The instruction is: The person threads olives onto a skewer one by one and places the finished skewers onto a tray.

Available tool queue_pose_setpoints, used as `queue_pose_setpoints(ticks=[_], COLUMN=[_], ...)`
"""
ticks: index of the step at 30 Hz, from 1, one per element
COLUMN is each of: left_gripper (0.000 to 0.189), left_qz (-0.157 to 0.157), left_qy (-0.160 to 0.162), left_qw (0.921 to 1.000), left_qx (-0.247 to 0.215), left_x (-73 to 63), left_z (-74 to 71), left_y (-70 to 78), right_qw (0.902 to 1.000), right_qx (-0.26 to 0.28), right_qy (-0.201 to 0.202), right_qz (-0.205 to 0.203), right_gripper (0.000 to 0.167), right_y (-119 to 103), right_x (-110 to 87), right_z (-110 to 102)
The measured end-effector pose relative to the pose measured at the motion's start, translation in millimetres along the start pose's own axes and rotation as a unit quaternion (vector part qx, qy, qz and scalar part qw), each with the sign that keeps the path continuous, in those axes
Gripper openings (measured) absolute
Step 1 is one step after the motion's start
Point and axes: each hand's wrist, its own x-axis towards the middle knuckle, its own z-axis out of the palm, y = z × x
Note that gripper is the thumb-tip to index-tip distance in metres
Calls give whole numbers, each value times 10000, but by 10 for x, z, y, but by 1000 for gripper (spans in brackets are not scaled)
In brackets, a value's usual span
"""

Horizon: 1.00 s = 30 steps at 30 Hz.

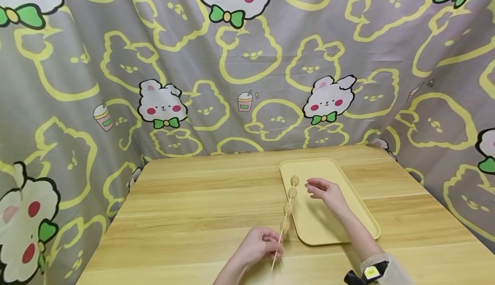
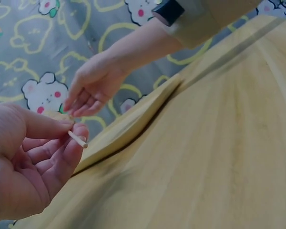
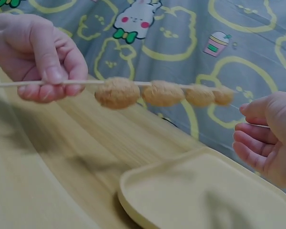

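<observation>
My left hand (image 1: 255, 246) pinches the bare lower part of a wooden skewer (image 1: 276, 252) between thumb and fingers. Threaded along its upper part are several round brown, rough-skinned balls (image 3: 117, 93). In the right wrist view the stick lies nearly level, with the balls in a row pointing toward my right hand (image 3: 271, 133). That hand is empty, its fingers loosely bent just beyond the last ball. In the left wrist view the stick's blunt end (image 2: 78, 139) pokes out past my left fingertips. Both hands are raised above the table.
A shallow yellow tray (image 1: 321, 227) lies on the right half of the wooden table (image 1: 193, 216), under my right hand. Behind and at both sides hangs a grey curtain (image 1: 216, 61) printed with cartoon animals. A dark strap (image 1: 365, 274) crosses my right sleeve.
</observation>
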Motion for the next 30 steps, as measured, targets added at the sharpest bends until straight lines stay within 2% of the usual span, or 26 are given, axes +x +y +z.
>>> queue_pose_setpoints(ticks=[10, 13, 15, 20, 25, 30], left_gripper=[15, 16, 16, 18, 18, 18], left_qz=[187, 257, 296, 401, 443, 349], left_qy=[357, 485, 550, 637, 802, 876], left_qw=[9992, 9984, 9978, 9964, 9939, 9918], left_qx=[7, -104, -211, -393, -620, -868], left_x=[161, 249, 307, 447, 595, 745], left_z=[43, 58, 73, 135, 243, 387], left_y=[93, 111, 128, 177, 220, 221], right_qw=[9988, 9963, 9914, 9732, 9683, 9739], right_qx=[-226, -662, -1189, -2268, -2498, -2251], right_qy=[426, 547, 553, 374, 39, -300], right_qz=[-69, -68, -21, 62, 6, 54], right_gripper=[47, 49, 50, 53, 54, 56], right_y=[112, 153, 179, 284, 402, 470], right_x=[-232, -319, -400, -644, -850, -995], right_z=[-460, -624, -742, -1020, -1176, -1231])
